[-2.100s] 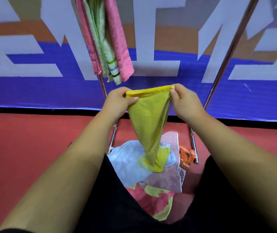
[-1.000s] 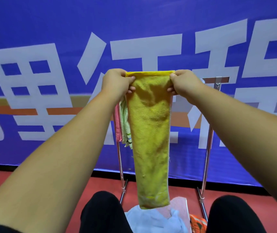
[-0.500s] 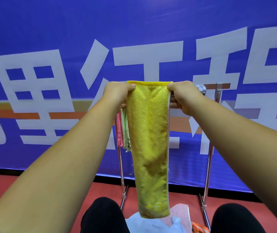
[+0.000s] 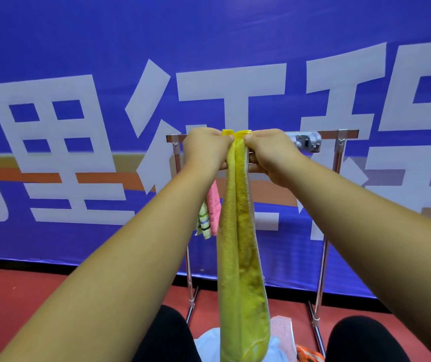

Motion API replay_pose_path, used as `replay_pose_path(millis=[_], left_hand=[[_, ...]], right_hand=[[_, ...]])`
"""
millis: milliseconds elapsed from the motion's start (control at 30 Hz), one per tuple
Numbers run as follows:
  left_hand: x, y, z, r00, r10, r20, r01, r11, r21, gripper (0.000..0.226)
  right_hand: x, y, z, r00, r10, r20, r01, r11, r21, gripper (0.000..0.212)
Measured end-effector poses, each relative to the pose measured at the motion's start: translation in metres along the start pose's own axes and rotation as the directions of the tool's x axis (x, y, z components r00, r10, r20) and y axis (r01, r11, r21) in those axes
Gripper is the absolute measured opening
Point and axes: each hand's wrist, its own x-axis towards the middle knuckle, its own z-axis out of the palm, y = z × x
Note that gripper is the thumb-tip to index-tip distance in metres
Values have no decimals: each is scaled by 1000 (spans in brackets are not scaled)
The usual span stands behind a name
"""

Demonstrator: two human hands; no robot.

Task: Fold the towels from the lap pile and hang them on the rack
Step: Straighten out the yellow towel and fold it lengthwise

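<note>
Left hand (image 4: 205,148) and right hand (image 4: 271,151) — fingers pinched on the long yellow terry towel (image 4: 240,257) — meet before the chrome rack (image 4: 336,158).

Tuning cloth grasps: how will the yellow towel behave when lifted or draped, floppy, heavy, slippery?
Likely floppy: the yellow towel hangs limp, straight down from where the left hand and right hand pinch its top edge. Probably light: pinches alone carry it. Its looped pile looks grippy, so it should hold on the rack bar rather than slide.
</note>
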Motion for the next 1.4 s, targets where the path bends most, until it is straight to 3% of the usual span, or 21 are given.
replay_pose_path(millis=[133,433,567,733,900,1067,1233,1333,1400], left_hand=[[-3,1,4,997,72,-2,-71,993,93,17],[-12,3,12,990,68,121,-78,994,79,25],[-7,-5,16,991,106,78,-111,992,62,29],[-5,-6,17,984,176,-8,-176,984,16,5],[1,-5,23,979,204,5,-204,977,55,23],[4,-14,21,993,121,8,-121,992,19,60],[5,-35,12,975,-36,218,60,993,-106,90],[-1,-49,11,899,-80,431,170,969,-176,67],[-8,-60,12,858,-104,502,238,949,-209,51]], right_hand=[[-3,-2,2,999,-41,-36,38,996,-82,31],[-10,-4,5,989,-122,-81,95,956,-278,39],[-10,-3,4,988,-138,-73,121,971,-204,38],[-11,-7,4,989,-145,-13,143,984,-104,35],[-8,-9,-3,990,-133,-54,130,990,-55,24],[0,-6,-12,995,-75,-62,77,996,35,26],[5,-1,-22,999,-49,-21,52,988,143,30],[6,2,-25,999,-52,9,49,979,200,32],[6,3,-26,999,-45,14,41,974,221,33]])
